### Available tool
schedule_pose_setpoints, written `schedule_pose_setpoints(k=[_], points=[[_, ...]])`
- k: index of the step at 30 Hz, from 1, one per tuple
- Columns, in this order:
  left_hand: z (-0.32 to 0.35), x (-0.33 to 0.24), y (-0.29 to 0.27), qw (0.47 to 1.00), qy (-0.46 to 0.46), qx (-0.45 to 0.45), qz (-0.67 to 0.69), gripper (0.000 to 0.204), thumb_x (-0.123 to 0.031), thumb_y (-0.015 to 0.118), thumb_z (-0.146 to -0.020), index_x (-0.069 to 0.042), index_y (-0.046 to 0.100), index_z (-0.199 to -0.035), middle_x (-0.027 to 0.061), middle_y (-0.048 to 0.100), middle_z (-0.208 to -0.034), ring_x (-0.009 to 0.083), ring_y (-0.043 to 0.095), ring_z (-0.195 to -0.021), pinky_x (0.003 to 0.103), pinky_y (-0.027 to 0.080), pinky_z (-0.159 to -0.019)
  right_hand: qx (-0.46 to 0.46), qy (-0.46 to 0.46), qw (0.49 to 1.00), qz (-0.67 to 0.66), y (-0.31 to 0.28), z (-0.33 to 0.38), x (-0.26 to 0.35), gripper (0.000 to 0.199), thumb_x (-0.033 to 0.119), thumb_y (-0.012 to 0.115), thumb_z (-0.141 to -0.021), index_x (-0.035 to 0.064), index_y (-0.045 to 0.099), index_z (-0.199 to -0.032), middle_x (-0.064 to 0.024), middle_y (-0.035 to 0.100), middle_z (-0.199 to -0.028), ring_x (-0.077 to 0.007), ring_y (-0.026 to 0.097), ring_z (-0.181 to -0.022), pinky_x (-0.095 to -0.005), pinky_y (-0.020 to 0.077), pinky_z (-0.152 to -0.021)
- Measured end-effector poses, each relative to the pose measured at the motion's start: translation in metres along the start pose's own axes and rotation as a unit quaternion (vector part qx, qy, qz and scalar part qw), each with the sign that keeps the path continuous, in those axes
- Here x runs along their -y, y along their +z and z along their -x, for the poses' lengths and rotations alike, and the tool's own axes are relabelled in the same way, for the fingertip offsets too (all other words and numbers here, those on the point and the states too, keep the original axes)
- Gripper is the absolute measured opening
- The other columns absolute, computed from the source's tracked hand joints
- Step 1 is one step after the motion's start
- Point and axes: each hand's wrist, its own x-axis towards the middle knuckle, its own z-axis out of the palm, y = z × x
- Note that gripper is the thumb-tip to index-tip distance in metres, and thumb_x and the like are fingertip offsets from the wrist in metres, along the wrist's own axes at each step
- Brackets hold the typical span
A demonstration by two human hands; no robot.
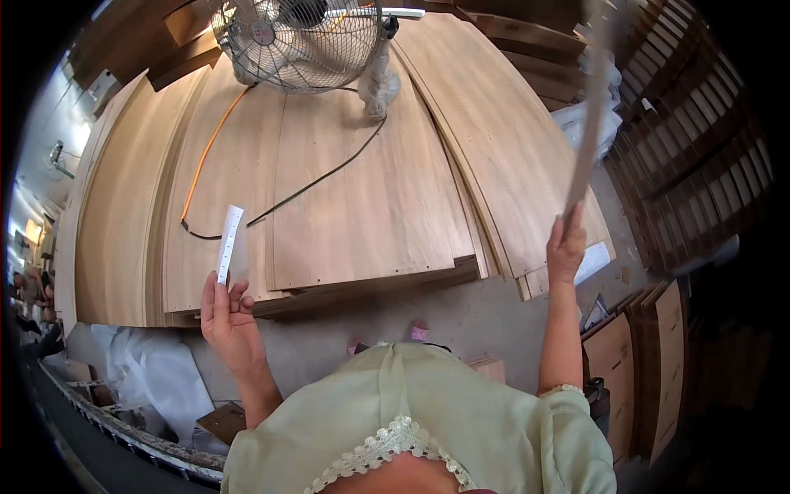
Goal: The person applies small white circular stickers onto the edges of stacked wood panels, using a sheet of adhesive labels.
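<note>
My left hand [232, 329] pinches a narrow white strip of paper [230, 235] with small marks along it, perhaps labels, in front of the stacked panels. Out to the right, my right hand [566, 253] is closed on a long wooden board [587, 132], seen nearly edge-on. The board rises from the hand toward the top of the view, where its far end is blurred. Between my hands lie stacks of light wood panels [362, 222] with small drilled holes along their edges.
A caged fan [296, 41] stands on the panels, with an orange cord [210, 152] and a black cable [329, 171] trailing across them. Dark slatted racking [691, 132] fills the right side. Upright boards [650, 362] lean at lower right; white plastic sheeting [160, 375] lies at lower left.
</note>
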Motion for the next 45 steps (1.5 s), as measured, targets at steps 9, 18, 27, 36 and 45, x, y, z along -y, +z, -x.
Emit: schedule_pose_setpoints(k=[9, 18, 27, 36, 45], points=[[-0.003, -0.006, -0.021, 0.998, 0.005, -0.040, -0.040, 0.029, -0.008, 0.050, -0.093, 0.003, 0.051, -0.120, 0.0097, 0.062, -0.103, 0.0171, 0.064, -0.085, 0.024, 0.048, -0.064, 0.172, 0.228, 0.954, 0.093, -0.047, 0.065, -0.102, 0.050, 0.038, 0.054, -0.086, 0.0134, 0.049, -0.129, -0.0229, 0.063, -0.099, -0.0404, 0.060, -0.091, -0.0465, 0.0473, -0.078], [-0.004, 0.001, 0.030, 0.986, 0.044, 0.153, -0.045, 0.024, 0.004, 0.057, -0.084, 0.004, 0.059, -0.108, 0.0158, 0.063, -0.096, 0.0226, 0.064, -0.085, 0.028, 0.051, -0.063, 0.100, 0.373, 0.915, 0.116, -0.091, 0.073, -0.236, 0.061, 0.042, 0.055, -0.085, 0.0012, 0.046, -0.129, -0.0232, 0.055, -0.120, -0.0376, 0.053, -0.110, -0.0397, 0.0426, -0.092], [0.020, 0.008, 0.046, 0.968, -0.096, 0.215, -0.086, 0.017, -0.002, 0.062, -0.083, 0.002, 0.064, -0.100, 0.0100, 0.066, -0.087, 0.0146, 0.065, -0.075, 0.022, 0.050, -0.058, 0.157, 0.080, 0.909, -0.377, -0.066, -0.027, 0.035, 0.040, 0.016, 0.046, -0.096, 0.0036, 0.041, -0.134, -0.0142, 0.057, -0.120, -0.0190, 0.059, -0.098, -0.0284, 0.0461, -0.082], [0.040, -0.011, 0.006, 0.948, -0.146, 0.219, -0.179, 0.021, -0.002, 0.062, -0.084, 0.003, 0.062, -0.105, 0.0101, 0.065, -0.092, 0.0160, 0.066, -0.076, 0.023, 0.050, -0.057, 0.555, 0.170, 0.450, -0.679, -0.032, 0.052, 0.281, 0.055, 0.001, 0.072, -0.076, 0.0025, 0.050, -0.126, -0.0098, 0.061, -0.105, -0.0129, 0.059, -0.091, -0.0242, 0.0494, -0.076], [0.037, -0.043, -0.045, 0.917, -0.211, 0.239, -0.239, 0.031, -0.003, 0.056, -0.088, 0.002, 0.055, -0.118, 0.0105, 0.062, -0.102, 0.0161, 0.065, -0.081, 0.023, 0.051, -0.063, 0.450, 0.020, 0.637, -0.625, -0.060, 0.071, 0.336, 0.036, 0.002, 0.074, -0.073, 0.0013, 0.062, -0.106, -0.0073, 0.060, -0.096, -0.0156, 0.058, -0.085, -0.0256, 0.0491, -0.072]])
